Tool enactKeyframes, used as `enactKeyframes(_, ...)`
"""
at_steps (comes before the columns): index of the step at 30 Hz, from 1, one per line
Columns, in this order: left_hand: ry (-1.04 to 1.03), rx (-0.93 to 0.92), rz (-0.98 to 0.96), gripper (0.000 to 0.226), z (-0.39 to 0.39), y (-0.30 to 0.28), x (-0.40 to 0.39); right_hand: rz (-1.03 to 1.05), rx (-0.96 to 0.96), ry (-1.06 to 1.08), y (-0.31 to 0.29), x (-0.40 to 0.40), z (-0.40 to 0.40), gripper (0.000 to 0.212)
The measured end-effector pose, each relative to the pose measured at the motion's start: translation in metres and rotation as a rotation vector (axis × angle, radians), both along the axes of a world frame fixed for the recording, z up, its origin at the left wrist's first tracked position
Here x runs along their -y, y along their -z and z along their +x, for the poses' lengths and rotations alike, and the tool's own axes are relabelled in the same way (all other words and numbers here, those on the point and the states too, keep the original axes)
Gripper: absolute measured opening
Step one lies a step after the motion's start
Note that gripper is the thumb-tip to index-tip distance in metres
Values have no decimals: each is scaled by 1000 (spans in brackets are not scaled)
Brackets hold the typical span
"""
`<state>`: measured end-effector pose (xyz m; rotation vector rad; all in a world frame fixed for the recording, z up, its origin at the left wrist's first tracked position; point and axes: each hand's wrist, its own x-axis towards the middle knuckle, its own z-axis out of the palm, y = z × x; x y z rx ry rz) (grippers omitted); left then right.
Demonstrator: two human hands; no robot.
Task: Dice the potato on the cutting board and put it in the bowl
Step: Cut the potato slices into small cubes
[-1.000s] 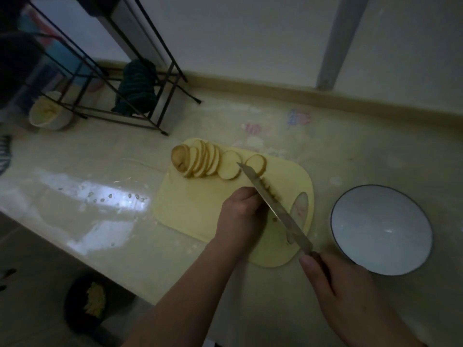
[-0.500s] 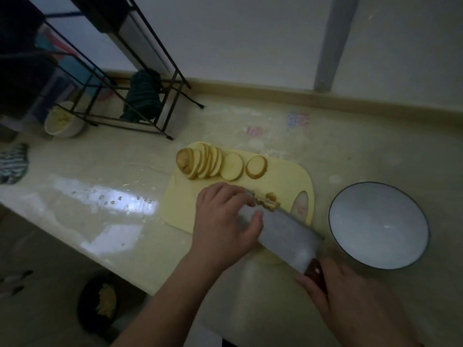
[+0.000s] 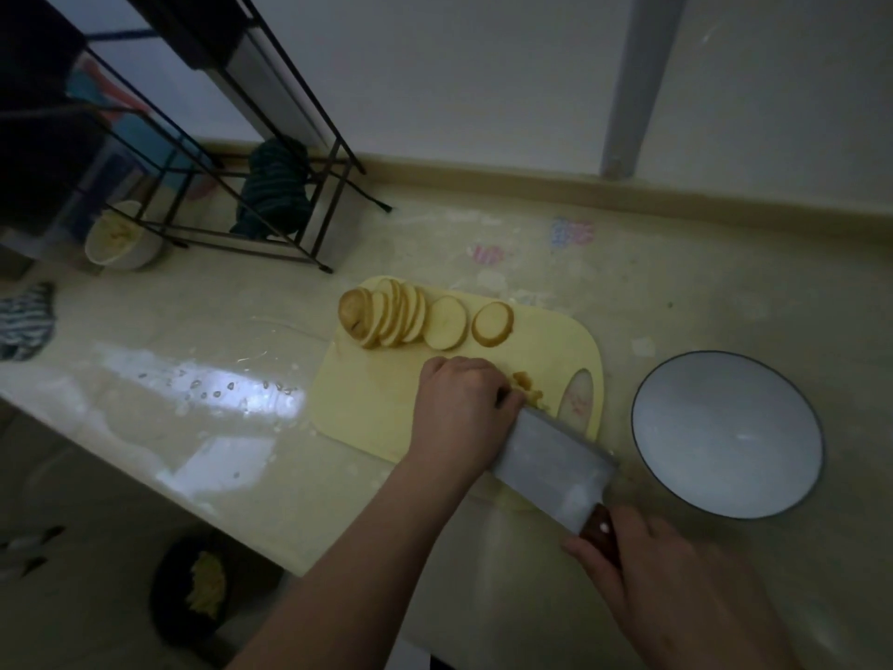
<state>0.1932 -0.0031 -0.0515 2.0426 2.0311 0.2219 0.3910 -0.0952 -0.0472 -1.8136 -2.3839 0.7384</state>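
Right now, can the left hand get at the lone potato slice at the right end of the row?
Probably yes. The left hand sits on the cutting board just short of that potato slice, bare board between. But it is busy with the diced potato against the cleaver.

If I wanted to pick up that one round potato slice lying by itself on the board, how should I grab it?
Probably by its rim. The lone potato slice lies flat on the cutting board, so pinch opposite edges from above. Come from its right side, where the board is bare; another flat slice sits close on its left. Keep away from the cleaver.
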Motion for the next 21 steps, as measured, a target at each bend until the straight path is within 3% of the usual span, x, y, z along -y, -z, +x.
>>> enactKeyframes(4, 53, 118, -25, 21, -5, 0, -2, 122, 59, -74, -8, -4, -7, 96)
enactKeyframes(6, 62, 156, 6, 16, -9, -4, -2, -61, 59, -55, -16, -5, -8, 91)
enactKeyframes(10, 84, 224, 143, 15, -23, -27, -23, 91, -19, 25, -10, -1, -7, 87)
enactKeyframes(12, 170, 129, 41, 28, -35, -43, -48, 59, -55, 53, -8, 6, -4, 89)
enactKeyframes(15, 370, -175, -161, 54, -44, -56, -85, 129, -28, 75, 2, 13, -4, 90)
enactKeyframes(16, 430, -247, -211, 61, -46, -55, -94, 86, 22, 72, 0, 8, -6, 90)
enactKeyframes(17, 488, -296, -240, 65, -46, -53, -100, -147, 186, 75, -4, 7, -7, 88)
enactKeyframes(19, 612, -356, -252, 64, -45, -45, -106, -257, 209, 157, 10, 18, 2, 75)
enactKeyframes(20, 667, -373, -249, 62, -44, -40, -107, -248, 242, 94, 10, 25, 4, 74)
enactKeyframes(21, 702, -375, -243, 60, -44, -36, -108, -296, 109, 52, 1, 28, 0, 77)
